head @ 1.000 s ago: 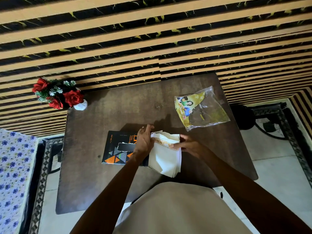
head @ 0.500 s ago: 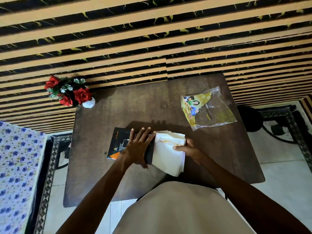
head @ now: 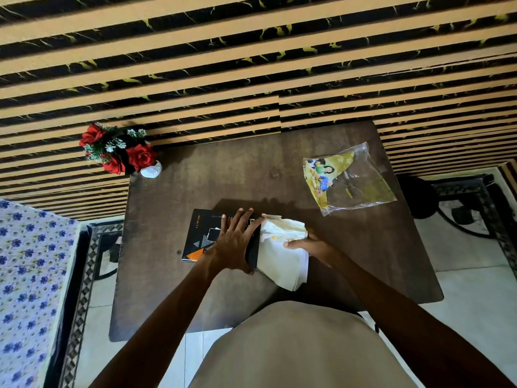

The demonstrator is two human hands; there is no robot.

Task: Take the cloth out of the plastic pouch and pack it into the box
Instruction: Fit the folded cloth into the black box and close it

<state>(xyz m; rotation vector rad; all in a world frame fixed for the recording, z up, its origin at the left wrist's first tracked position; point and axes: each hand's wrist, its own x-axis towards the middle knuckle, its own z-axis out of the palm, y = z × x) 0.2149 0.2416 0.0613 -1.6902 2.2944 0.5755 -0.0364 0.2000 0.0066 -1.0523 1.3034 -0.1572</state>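
A folded white cloth (head: pixel 282 256) with a yellow-trimmed edge lies at the table's near middle, its left edge meeting the right end of a black box (head: pixel 201 236) printed with orange and grey triangles. My left hand (head: pixel 236 242) lies flat on the box with fingers spread. My right hand (head: pixel 310 245) presses on the cloth's right side, thumb on top. Whether the cloth reaches inside the box is hidden by my left hand. The clear plastic pouch (head: pixel 349 180), with a yellow printed insert, lies apart at the table's far right.
The dark wooden table (head: pixel 223 177) stands against a striped wall. A small white vase of red roses (head: pixel 120 152) sits at its far left corner. A floral-covered bed (head: pixel 30 275) is to the left, and a dark stool (head: pixel 416 197) to the right.
My left hand has moved from the cloth's edge onto the box and spread flat. My right hand has stayed on the cloth's right side. The view has shifted slightly.
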